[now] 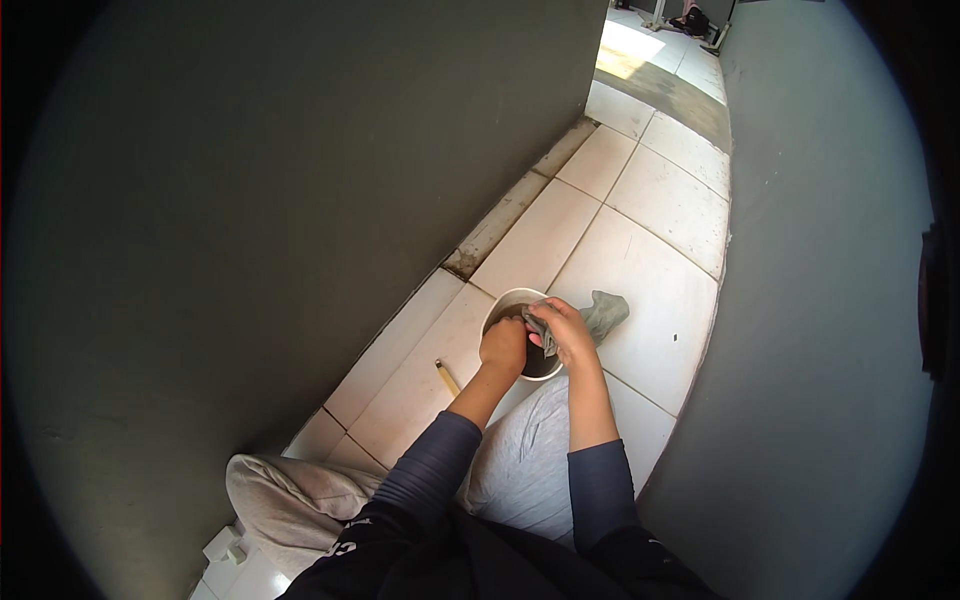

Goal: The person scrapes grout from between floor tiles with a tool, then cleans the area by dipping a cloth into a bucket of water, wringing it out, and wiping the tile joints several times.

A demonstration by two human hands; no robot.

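Between my knees and the tiled floor ahead stands a white round bucket with dark, murky contents. My right hand is over the bucket's right side, closed around a wet-looking grey-green cloth. One end of the cloth hangs past the right side of the hand, and another part dips toward the bucket's opening. My left hand reaches into the opening at the left, its fingers curled like a fist close to the cloth. What those fingers hold, if anything, is hidden.
A pale yellow stick-like handle lies on the white tiles left of the bucket. Dark grey walls close in on both sides. A small white block sits at lower left. Sunlit floor and a dark bundle are far ahead.
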